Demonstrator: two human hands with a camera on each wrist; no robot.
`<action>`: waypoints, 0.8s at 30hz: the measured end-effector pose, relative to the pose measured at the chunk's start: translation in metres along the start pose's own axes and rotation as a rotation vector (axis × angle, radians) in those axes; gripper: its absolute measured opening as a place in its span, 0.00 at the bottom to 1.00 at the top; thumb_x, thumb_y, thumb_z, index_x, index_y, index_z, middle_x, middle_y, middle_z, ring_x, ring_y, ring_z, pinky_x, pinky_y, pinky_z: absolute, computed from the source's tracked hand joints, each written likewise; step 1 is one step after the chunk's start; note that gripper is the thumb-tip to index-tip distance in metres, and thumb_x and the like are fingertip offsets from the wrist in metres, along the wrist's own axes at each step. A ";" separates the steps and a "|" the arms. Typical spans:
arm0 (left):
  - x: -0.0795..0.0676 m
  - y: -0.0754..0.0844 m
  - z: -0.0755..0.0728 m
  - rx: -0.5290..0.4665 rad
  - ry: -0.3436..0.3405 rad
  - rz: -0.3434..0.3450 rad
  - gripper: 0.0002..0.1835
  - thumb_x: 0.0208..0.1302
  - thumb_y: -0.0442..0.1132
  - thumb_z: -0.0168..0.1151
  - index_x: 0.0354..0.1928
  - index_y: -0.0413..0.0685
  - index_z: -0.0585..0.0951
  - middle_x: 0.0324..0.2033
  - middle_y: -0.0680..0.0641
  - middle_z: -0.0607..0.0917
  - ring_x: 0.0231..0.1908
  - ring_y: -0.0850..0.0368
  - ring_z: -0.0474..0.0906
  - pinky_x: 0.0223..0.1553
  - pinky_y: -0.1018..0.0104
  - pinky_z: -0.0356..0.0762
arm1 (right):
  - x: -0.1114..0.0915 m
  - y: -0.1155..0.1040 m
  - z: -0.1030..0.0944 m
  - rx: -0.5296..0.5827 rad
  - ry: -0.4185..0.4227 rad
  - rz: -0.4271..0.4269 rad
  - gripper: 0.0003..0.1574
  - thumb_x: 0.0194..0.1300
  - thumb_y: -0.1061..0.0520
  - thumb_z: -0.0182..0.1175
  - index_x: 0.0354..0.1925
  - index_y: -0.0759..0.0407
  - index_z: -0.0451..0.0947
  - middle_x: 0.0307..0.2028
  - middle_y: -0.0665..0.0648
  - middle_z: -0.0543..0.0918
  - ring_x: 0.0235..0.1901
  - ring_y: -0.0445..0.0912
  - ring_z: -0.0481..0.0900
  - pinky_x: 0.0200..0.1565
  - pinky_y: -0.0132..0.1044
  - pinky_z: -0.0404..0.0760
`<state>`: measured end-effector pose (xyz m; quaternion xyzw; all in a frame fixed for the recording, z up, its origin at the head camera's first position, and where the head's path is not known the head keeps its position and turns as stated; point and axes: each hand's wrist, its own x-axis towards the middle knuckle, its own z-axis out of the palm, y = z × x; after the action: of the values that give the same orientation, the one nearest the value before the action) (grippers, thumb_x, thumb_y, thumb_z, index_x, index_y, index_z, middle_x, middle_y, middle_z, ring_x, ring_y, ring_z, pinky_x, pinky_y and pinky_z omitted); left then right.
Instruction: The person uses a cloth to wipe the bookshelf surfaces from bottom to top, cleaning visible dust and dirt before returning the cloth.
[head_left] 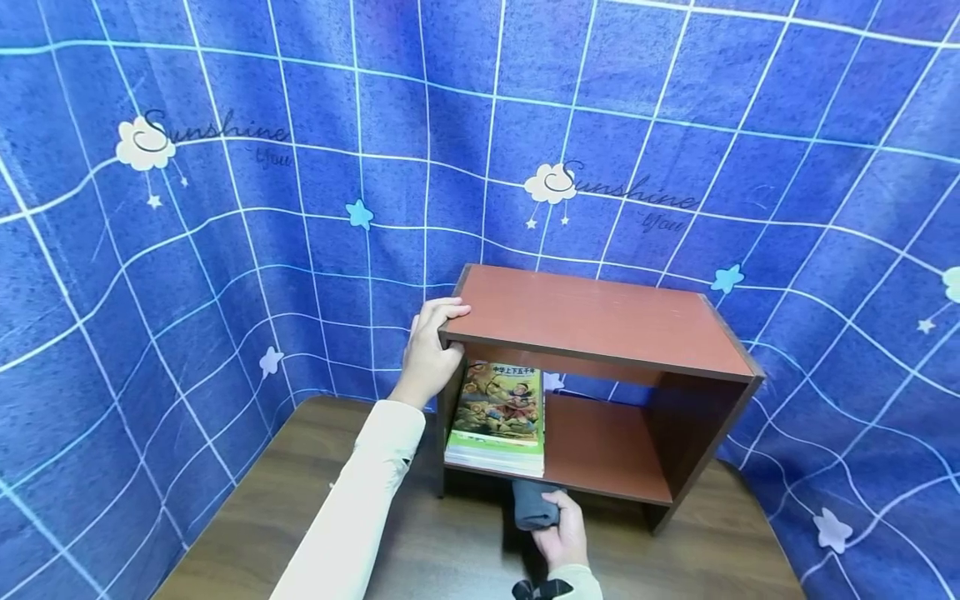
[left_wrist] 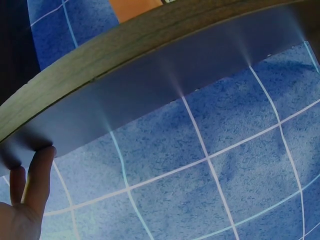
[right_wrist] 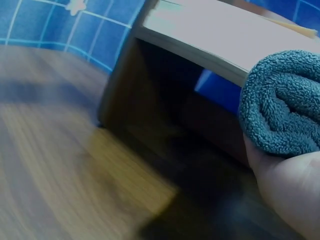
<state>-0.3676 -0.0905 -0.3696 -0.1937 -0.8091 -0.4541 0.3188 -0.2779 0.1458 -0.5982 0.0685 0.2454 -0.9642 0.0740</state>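
Observation:
A small brown two-level shelf (head_left: pixel 600 321) stands on the table, with a reddish top board. My left hand (head_left: pixel 429 354) holds its upper left corner, fingers over the top edge and thumb at the front. In the left wrist view, two fingertips of that hand touch the outer side panel (left_wrist: pixel 175 70). My right hand (head_left: pixel 564 533) grips a rolled grey towel (head_left: pixel 534 506) low in front of the shelf, just below the middle board. The right wrist view shows the spiral end of the towel (right_wrist: pixel 282 102), with the thumb side of the hand under it.
A stack of books (head_left: pixel 498 408) with a colourful cover lies on the left of the middle board (head_left: pixel 600 442). Beneath that board is a dark, low space (right_wrist: pixel 165 85). Blue grid-patterned cloth (head_left: pixel 315 250) hangs behind and around the wooden table (head_left: pixel 300 467).

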 end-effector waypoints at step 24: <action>0.000 -0.003 0.005 -0.008 0.010 0.006 0.28 0.56 0.26 0.63 0.59 0.57 0.82 0.65 0.59 0.73 0.62 0.52 0.68 0.48 0.43 0.71 | -0.046 -0.118 -0.061 0.127 0.121 -0.081 0.60 0.65 0.74 0.45 0.80 0.48 0.23 0.64 0.59 0.65 0.47 0.50 0.79 0.62 0.42 0.70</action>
<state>-0.3710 -0.0879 -0.3736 -0.1951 -0.8050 -0.4575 0.3234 -0.2478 0.2829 -0.5892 0.1213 0.1906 -0.9740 0.0154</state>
